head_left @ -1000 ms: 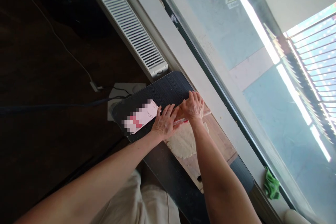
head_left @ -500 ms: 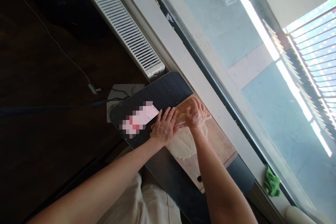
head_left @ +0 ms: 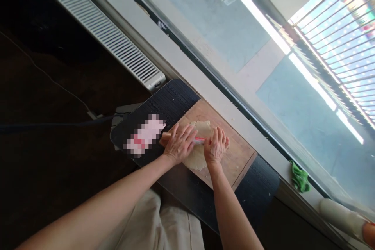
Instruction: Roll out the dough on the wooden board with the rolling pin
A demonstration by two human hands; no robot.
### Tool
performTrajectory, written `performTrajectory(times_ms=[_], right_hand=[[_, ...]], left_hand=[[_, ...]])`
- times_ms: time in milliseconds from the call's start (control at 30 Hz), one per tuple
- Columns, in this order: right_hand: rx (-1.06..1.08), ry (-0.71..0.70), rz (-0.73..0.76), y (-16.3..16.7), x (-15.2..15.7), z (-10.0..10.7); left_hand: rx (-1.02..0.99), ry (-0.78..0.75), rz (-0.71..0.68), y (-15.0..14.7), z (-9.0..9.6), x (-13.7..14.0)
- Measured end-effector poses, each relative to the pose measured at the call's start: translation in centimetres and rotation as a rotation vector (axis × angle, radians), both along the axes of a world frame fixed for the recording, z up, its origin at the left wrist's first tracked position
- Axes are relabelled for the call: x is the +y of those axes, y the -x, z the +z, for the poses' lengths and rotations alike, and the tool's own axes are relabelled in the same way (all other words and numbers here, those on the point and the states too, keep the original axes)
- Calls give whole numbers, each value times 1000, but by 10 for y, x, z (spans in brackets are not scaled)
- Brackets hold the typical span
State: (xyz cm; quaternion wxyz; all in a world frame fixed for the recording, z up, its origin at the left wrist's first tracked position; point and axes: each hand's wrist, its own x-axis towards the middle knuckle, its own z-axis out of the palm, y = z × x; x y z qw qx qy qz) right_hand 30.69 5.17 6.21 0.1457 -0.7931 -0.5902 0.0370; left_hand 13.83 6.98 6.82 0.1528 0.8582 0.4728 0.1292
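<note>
My forearms [head_left: 96,203] come in from 8 and 5 o'clock. Left hand [head_left: 180,143] lies flat on the rolling pin [head_left: 200,140], fingers stretched, slightly apart; right hand [head_left: 216,145] is curled over its other end. It's lying across the dough [head_left: 197,159], which pokes out at 12 and 6, on a wooden board [head_left: 241,152]. Phone [head_left: 149,133] near at 9, green cloth [head_left: 300,177] well off at 4.

Cream dough [head_left: 195,159], brown board [head_left: 240,151], black table [head_left: 258,187]
Tan pin [head_left: 166,136], red-marked; green cloth [head_left: 300,177]; beige trousers [head_left: 177,224]; white radiator [head_left: 99,27], dark-striped.
</note>
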Motion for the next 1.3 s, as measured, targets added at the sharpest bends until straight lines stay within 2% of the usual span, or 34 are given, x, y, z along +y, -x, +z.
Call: performTrajectory(times_ms=[133,233,300,467,533,600,800,867,967,1100,1167,1233,1300], right_hand=[[45,44,-34,-11,56,-2],[45,41,-53,-16,83,-4],[45,39,-32,-15,76,-4],[16,31,63,-4,6,2],[-9,31,99,-3,-9,0],[-20,30,116,-6,-3,-2],[-16,41,72,-19,69,-5],[-8,44,65,-18,70,-5],[3,50,87,-11,37,-4],[-14,49,84,6,-38,0],[-8,50,83,13,-69,3],[17,38,93,17,-87,7],[68,17,55,14,-88,10]], left_hand=[[34,-3,45,-17,-3,64],[49,11,89,-26,-3,87],[46,13,92,-25,-2,80],[9,8,-8,-5,-4,20],[8,-6,-48,1,-7,8],[14,-17,-70,1,-10,15],[50,1,-24,-19,-7,87],[59,4,-17,-21,-6,89],[56,11,-28,-13,-4,59],[29,19,-102,9,-1,-4],[22,37,-165,20,1,-25],[25,58,-209,25,3,-32],[26,54,-194,23,3,-22]])
